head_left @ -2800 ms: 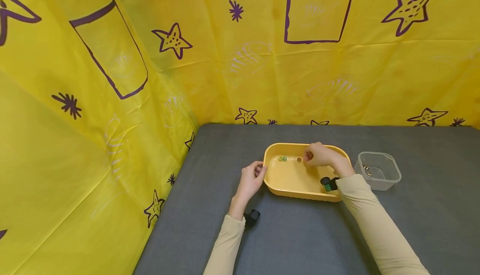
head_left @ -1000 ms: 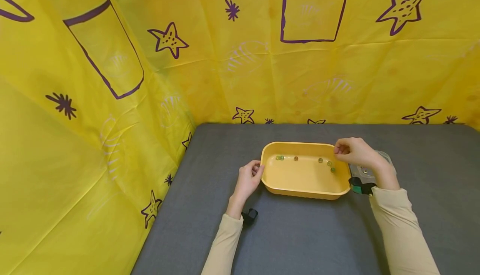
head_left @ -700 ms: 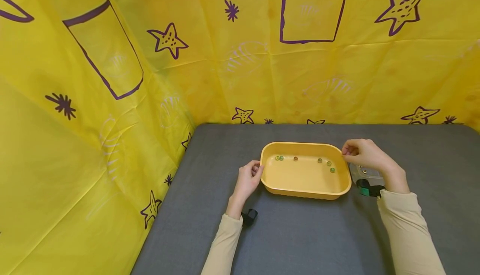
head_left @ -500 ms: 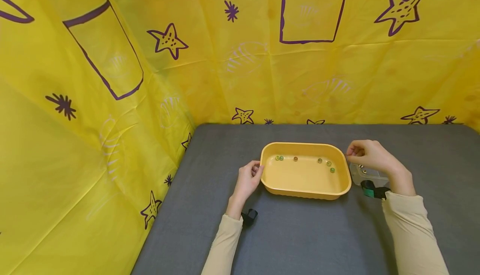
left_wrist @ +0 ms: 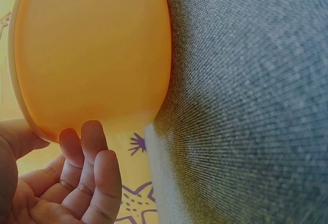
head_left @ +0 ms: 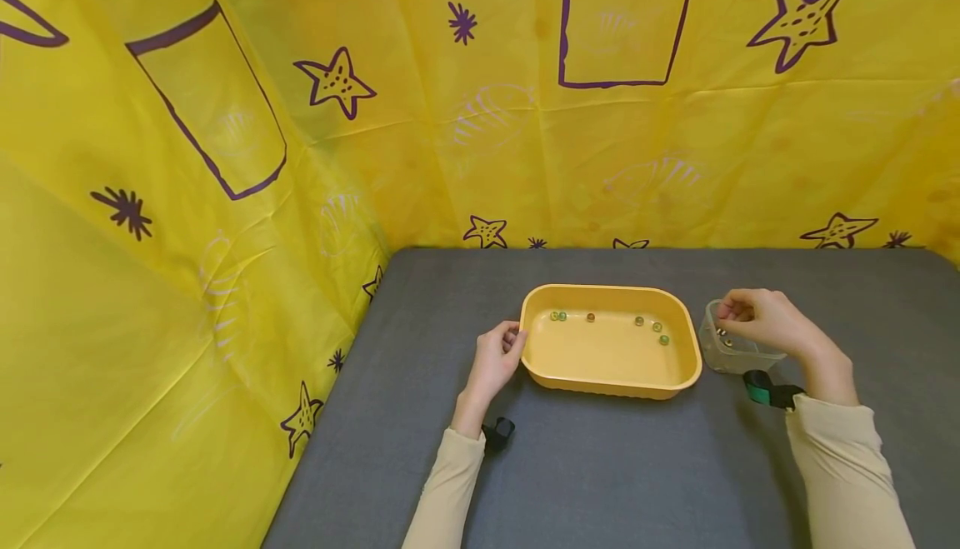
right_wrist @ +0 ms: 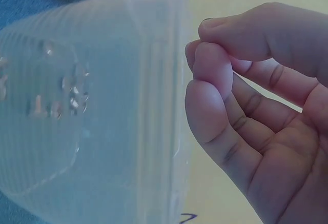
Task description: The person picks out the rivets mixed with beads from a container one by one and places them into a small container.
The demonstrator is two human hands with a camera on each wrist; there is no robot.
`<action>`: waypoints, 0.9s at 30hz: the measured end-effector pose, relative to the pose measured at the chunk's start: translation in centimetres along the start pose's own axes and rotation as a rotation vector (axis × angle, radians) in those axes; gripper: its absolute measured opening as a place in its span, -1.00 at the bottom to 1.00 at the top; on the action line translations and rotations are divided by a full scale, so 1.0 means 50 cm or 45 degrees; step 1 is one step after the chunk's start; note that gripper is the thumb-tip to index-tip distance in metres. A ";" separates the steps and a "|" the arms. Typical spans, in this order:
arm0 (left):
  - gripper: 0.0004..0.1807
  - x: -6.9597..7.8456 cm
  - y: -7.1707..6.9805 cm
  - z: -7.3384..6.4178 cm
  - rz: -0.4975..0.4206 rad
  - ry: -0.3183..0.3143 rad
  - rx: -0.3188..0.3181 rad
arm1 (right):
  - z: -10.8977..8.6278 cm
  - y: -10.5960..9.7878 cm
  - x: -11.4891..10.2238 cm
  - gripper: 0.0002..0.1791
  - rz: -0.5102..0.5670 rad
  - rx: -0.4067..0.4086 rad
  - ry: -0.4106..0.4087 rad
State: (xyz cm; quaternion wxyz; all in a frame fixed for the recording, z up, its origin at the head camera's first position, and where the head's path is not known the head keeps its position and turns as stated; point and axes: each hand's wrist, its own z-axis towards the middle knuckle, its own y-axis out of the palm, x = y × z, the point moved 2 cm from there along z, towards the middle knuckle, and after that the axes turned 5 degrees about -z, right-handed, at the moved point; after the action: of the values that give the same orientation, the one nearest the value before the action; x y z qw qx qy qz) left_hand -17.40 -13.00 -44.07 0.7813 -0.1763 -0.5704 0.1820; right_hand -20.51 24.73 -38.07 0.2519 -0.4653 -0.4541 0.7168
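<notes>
My left hand (head_left: 497, 357) grips the left rim of a yellow plastic tub (head_left: 607, 357); in the left wrist view the thumb lies at the rim with curled fingers (left_wrist: 105, 175) against the outer wall. Inside the tub are several glass marbles: a green pair, a brown marble (head_left: 590, 317) and a few greenish marbles (head_left: 657, 327) toward the right. Over the clear plastic container (head_left: 738, 363), my right hand (head_left: 772, 320) keeps thumb and fingertips together in a pinch just beyond its rim; the marble carried from the tub is hidden by the fingers. Small shiny marbles (right_wrist: 74, 101) show through the container's wall.
A grey cloth-covered table (head_left: 600, 474) carries both vessels, the container standing close to the tub's right end. Behind and to the left hangs a yellow curtain (head_left: 420, 174) with purple starfish drawings. Dark straps with small devices sit at both wrists.
My right hand has moved right, out of the tub, past its right rim and over the clear container, fingertips pinched throughout. The left hand stays on the rim.
</notes>
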 end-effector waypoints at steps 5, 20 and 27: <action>-0.77 0.001 0.002 0.001 0.001 -0.001 -0.008 | -0.008 0.002 0.013 -0.89 -0.019 0.019 -0.007; -0.77 0.003 0.004 -0.001 0.003 -0.005 -0.009 | -0.030 0.009 0.034 -0.94 -0.007 0.026 0.026; -0.77 0.001 0.000 0.001 0.005 -0.018 -0.013 | -0.034 0.015 0.033 -0.96 -0.026 0.129 0.008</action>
State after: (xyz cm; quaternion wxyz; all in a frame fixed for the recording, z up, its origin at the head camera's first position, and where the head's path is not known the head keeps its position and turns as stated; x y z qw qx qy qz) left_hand -17.42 -12.97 -44.02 0.7759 -0.1802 -0.5765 0.1820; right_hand -19.68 26.36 -39.69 0.2839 -0.4494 -0.4212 0.7348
